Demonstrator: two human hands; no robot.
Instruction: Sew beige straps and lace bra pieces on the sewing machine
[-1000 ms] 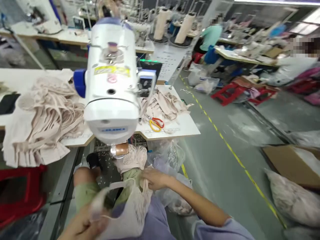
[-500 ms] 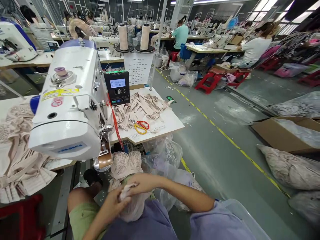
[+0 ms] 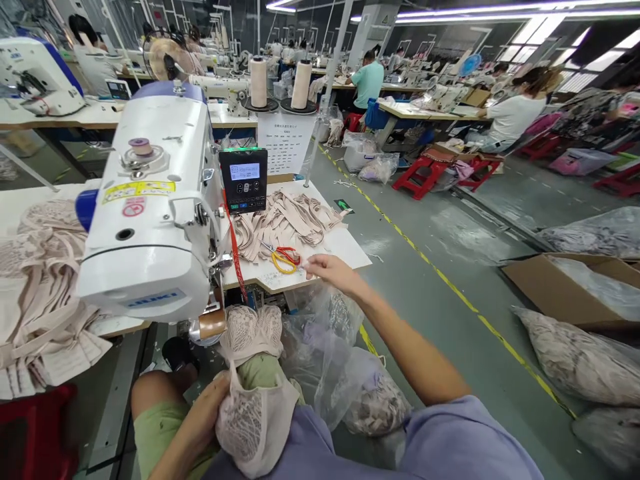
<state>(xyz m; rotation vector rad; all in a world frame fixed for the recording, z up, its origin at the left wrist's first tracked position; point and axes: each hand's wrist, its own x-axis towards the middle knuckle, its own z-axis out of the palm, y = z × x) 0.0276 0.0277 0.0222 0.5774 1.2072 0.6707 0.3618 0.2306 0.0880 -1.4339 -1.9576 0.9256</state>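
Observation:
A beige lace bra (image 3: 243, 427) lies across my lap, with one cup nearer me and another lace part hanging below the sewing machine head (image 3: 145, 267). My left hand (image 3: 207, 407) is closed on the bra's left edge, its fingertips partly hidden by the fabric. My right hand (image 3: 333, 270) reaches over the front edge of the white table. Its thumb and fingers pinch together around something small and pale that I cannot make out. Just left of those fingertips lie scissors with red and yellow handles (image 3: 285, 260). Behind them is a heap of beige straps (image 3: 285, 217).
A control panel (image 3: 243, 179) stands beside the machine, with a red ribbon (image 3: 236, 257) hanging near it. More beige pieces (image 3: 45, 293) pile up at the left. Plastic bags (image 3: 370, 387) sit below the table. An open cardboard box (image 3: 555, 283) is at the right.
My right hand has left the bra on my lap and moved up and right to the table by the scissors. The bra is now spread more open in my left hand.

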